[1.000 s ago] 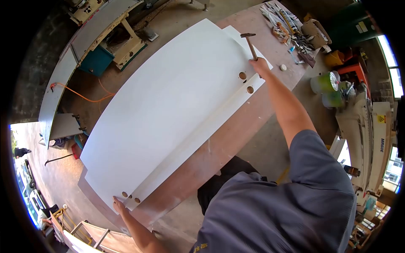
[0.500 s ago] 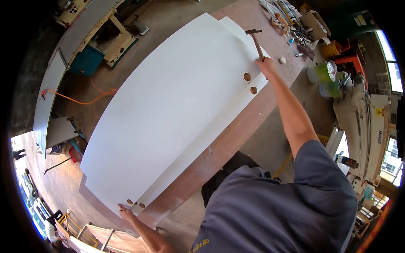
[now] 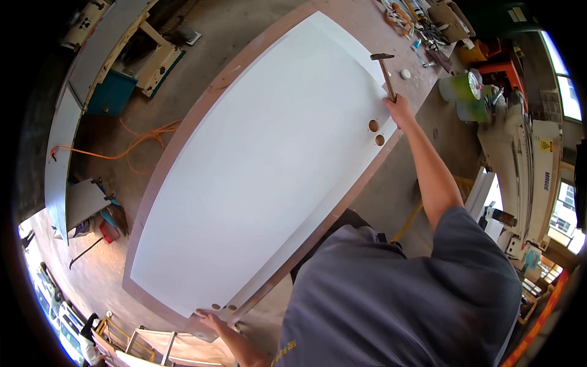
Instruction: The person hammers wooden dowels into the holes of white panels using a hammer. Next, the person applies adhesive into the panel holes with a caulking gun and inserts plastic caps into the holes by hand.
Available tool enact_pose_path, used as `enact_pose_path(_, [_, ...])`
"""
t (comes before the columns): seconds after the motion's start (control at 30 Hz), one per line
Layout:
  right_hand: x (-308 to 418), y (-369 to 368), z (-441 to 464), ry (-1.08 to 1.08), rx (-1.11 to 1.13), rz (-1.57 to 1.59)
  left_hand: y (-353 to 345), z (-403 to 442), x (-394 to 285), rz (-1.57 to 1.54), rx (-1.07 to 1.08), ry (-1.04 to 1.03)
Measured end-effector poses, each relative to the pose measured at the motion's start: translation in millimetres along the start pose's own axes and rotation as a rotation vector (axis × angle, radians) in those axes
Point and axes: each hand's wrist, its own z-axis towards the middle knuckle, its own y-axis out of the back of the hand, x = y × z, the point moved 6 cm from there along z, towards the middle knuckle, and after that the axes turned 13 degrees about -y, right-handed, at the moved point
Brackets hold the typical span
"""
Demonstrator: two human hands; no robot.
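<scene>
A large white panel (image 3: 257,165) with a bowed far edge and a folded lip along the near side lies across the brown table (image 3: 136,275). Pairs of round holes pierce it near both ends. My right hand (image 3: 400,111) is wrapped round the wooden handle of a hammer (image 3: 387,76), its head pointing away from me, and rests by the panel's right-hand corner. At the opposite end, my left hand (image 3: 211,319) grips the panel's corner beside the small holes; its fingertips are partly hidden.
Tools and a cardboard box (image 3: 451,21) crowd the table's far right end, near a small white cap (image 3: 405,74). Green-white buckets (image 3: 458,87) stand right of the table. An orange cable (image 3: 143,136) lies on the floor beyond it. A framed wooden piece (image 3: 180,348) is at lower left.
The panel has slid toward me and to the right, uncovering a strip of table along its far edge. Both hands moved with it, the hammer still in my right hand.
</scene>
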Motion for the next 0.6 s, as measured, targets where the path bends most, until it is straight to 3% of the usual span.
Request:
enact_pose_path(0.03, [3,-1,-3,-0.002,0.026,-0.01,8,-15,-6,0.003,0.002,-0.001])
enact_pose_path(0.1, [-19,5,-11,-0.026,0.05,-0.013,2,-43,-19,-0.57,0.293,-0.05])
enact_pose_path(0.2, [-47,4,-20,-0.059,0.08,0.1,3,-39,-4,-0.681,0.269,0.022])
enact_pose_path(0.27, [-44,-1,-17,-0.058,0.097,0.38,1,-24,-5,-0.737,0.253,0.058])
enact_pose_path(0.4, [-49,6,-22,-0.014,-0.029,0.326,-11,-8,16,-0.825,0.26,0.006])
enact_pose_path(0.6, [-64,7,0,-0.073,-0.013,0.348,-11,-16,22,-0.823,0.13,-0.025])
